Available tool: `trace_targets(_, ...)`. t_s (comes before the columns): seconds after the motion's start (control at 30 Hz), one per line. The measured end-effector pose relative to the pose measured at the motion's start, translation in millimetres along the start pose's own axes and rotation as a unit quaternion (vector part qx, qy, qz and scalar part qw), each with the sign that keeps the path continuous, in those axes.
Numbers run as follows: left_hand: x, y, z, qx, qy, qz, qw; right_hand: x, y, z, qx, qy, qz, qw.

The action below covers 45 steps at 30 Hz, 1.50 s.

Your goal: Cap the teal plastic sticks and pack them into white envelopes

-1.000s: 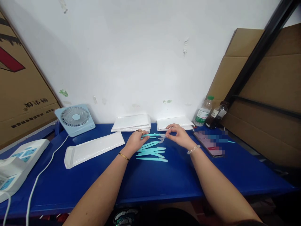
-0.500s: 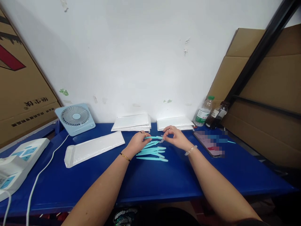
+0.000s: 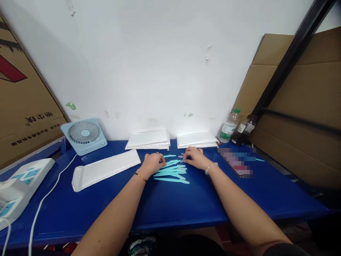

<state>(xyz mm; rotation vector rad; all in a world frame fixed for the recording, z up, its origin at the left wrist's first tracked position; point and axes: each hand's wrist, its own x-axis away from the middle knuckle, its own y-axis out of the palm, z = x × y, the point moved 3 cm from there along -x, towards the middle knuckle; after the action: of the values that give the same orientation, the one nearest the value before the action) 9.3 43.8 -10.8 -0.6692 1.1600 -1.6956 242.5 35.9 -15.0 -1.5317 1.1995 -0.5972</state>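
Several turquoise eyebrow razors (image 3: 172, 180) lie in a loose row on the blue table, handles to the left. My left hand (image 3: 153, 163) is closed at their left side, fingertips pinched at the handle end of one razor (image 3: 173, 163). Just beyond the fingers another razor (image 3: 169, 156) shows in part. My right hand (image 3: 195, 157) is curled over the right ends of the far razors, thumb and fingers together. Small translucent purplish pieces (image 3: 181, 156) show beside its fingertips; what it pinches is hidden.
A white padded mailer (image 3: 106, 170) lies left, and two mailer stacks (image 3: 147, 138) (image 3: 197, 139) sit by the wall. A fan (image 3: 85, 137) and power strip (image 3: 26, 181) stand left. Two bottles (image 3: 228, 128) (image 3: 243, 131) and a phone (image 3: 234, 163) are right.
My hands have moved apart slightly. The left has drawn back left and down from the razor both were touching; the right has turned palm-down over the small translucent pieces.
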Motion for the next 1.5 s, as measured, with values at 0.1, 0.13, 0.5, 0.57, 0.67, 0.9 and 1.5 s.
trace_targets(0.1,1,-2.6,2,-0.007,0.018,0.032,0.999,0,-1,0,0.003,-0.002,0.004,1.0)
trace_targets(0.13,2,-3.4,4,-0.01,0.033,0.036,0.999,0,-3,0,-0.001,-0.002,0.011,1.0)
trace_targets(0.5,2,-3.3,15,-0.094,0.092,0.041,0.991,-1,-14,7,-0.279,0.062,0.034,0.958)
trace_targets(0.57,2,-4.4,15,-0.097,0.097,0.052,0.989,-1,-15,8,-0.316,0.079,0.044,0.944)
trace_targets(0.67,2,-7.0,14,-0.061,0.094,0.057,0.992,-1,-17,9,-0.355,0.093,0.056,0.928)
trace_targets(0.9,1,-8.7,11,0.021,0.057,0.026,0.998,-3,-12,15,-0.372,0.071,0.053,0.924)
trace_targets(1.5,0,-6.1,6,0.159,0.047,-0.019,0.986,-2,-10,3,-0.457,0.06,0.059,0.885)
